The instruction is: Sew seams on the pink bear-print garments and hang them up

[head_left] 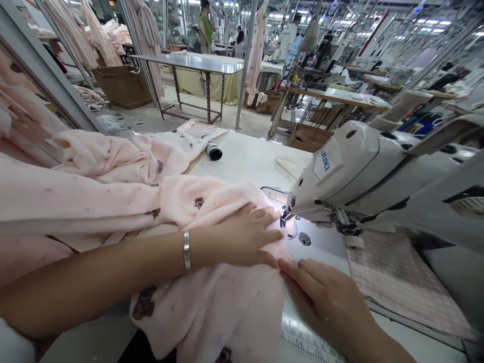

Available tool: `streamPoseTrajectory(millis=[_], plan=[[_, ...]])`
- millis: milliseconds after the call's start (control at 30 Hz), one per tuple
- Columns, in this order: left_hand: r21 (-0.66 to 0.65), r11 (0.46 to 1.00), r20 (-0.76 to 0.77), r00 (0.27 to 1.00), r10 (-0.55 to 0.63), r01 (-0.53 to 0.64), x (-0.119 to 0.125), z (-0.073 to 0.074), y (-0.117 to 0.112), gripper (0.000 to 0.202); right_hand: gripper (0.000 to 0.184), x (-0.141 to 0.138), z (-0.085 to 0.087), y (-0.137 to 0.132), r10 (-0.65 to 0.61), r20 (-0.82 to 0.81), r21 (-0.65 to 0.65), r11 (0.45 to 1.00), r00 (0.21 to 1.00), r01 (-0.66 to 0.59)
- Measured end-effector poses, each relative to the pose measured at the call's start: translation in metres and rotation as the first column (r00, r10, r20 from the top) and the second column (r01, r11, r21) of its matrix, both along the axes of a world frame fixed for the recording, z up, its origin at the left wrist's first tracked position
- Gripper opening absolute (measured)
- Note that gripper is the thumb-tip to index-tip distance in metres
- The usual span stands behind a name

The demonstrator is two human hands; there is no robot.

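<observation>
A pale pink fleece garment [227, 307] with small printed bears lies under the presser foot [284, 219] of a white sewing machine [340, 166]. Its edge runs along the lit needle plate. My left hand [245, 234] rests flat on the cloth just left of the foot, fingers spread toward the needle. Close below, my right hand [325, 292] pinches the cloth's edge between thumb and fingers, near the left fingertips. More of the pink fabric [79, 196] is heaped to the left, and part hangs over the table's front edge.
A dark-ended roll [214, 150] sits on the white sewing table [245, 154] behind the cloth. A pink checked cloth [404, 277] lies right of the machine, and a ruler strip [302, 345] runs along the front. Beyond are a metal-topped table [192, 61], a cardboard box [123, 86] and people.
</observation>
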State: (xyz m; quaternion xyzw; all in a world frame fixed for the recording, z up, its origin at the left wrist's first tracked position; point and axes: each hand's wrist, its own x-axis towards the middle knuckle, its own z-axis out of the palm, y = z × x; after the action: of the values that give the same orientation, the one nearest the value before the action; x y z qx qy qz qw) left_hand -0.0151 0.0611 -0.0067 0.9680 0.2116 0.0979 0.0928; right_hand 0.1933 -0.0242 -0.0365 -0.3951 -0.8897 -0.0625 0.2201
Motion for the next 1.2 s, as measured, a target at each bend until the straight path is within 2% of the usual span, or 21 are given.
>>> streamPoseTrajectory(millis=[67,100,200,267,400,533,667,767,867,1000,1100,1200], plan=[[0.05,0.998,0.021,0.999,-0.048,0.046,-0.001,0.001,-0.01,0.019,0.016,-0.003,0.002,-0.004,0.03,-0.01,0.014,0.999,1.0,-0.03],[0.053,0.995,0.021,0.996,-0.086,0.085,-0.001,0.001,-0.015,0.014,0.016,-0.004,0.003,-0.007,0.056,-0.012,0.016,0.998,0.998,-0.055],[0.026,0.985,0.003,0.986,-0.168,0.168,-0.004,-0.002,-0.018,0.02,0.014,-0.007,0.004,-0.013,0.119,-0.01,-0.02,0.993,0.993,-0.12],[0.028,0.985,0.019,0.985,-0.171,0.171,-0.005,-0.005,-0.01,0.021,0.014,-0.008,0.004,-0.012,0.114,-0.005,-0.052,0.992,0.994,-0.114],[0.035,0.983,0.045,0.982,-0.182,0.181,-0.001,-0.01,0.017,0.022,0.015,-0.005,0.003,0.001,0.016,0.044,-0.027,1.0,0.999,-0.015],[0.001,0.992,0.076,0.989,-0.124,0.125,0.007,-0.012,0.039,0.023,0.02,0.004,0.003,0.019,-0.075,0.094,-0.021,0.997,0.993,0.077],[0.004,0.996,0.057,0.994,-0.088,0.088,0.012,-0.009,0.049,0.023,0.023,0.012,-0.001,0.027,-0.146,0.09,0.004,0.989,0.985,0.146],[-0.029,0.997,0.06,0.996,-0.066,0.068,0.015,-0.004,0.051,0.024,0.021,0.016,-0.004,0.026,-0.182,0.058,0.029,0.983,0.982,0.181],[-0.066,0.998,0.076,0.997,0.021,-0.016,0.017,0.004,0.049,0.017,0.023,0.015,-0.003,0.022,-0.23,0.03,0.055,0.972,0.973,0.228],[-0.046,0.994,0.05,0.993,0.106,-0.104,0.015,0.012,0.038,0.014,0.022,0.005,0.0,0.016,-0.264,0.024,-0.015,0.964,0.964,0.264],[-0.07,0.989,0.007,0.991,0.131,-0.13,0.012,0.005,0.034,0.019,0.02,0.001,0.001,0.016,-0.266,0.019,-0.066,0.961,0.964,0.267],[-0.076,0.989,0.027,0.991,0.128,-0.126,0.015,-0.009,0.05,0.034,0.024,0.011,-0.001,0.028,-0.281,0.037,-0.026,0.959,0.959,0.282]])
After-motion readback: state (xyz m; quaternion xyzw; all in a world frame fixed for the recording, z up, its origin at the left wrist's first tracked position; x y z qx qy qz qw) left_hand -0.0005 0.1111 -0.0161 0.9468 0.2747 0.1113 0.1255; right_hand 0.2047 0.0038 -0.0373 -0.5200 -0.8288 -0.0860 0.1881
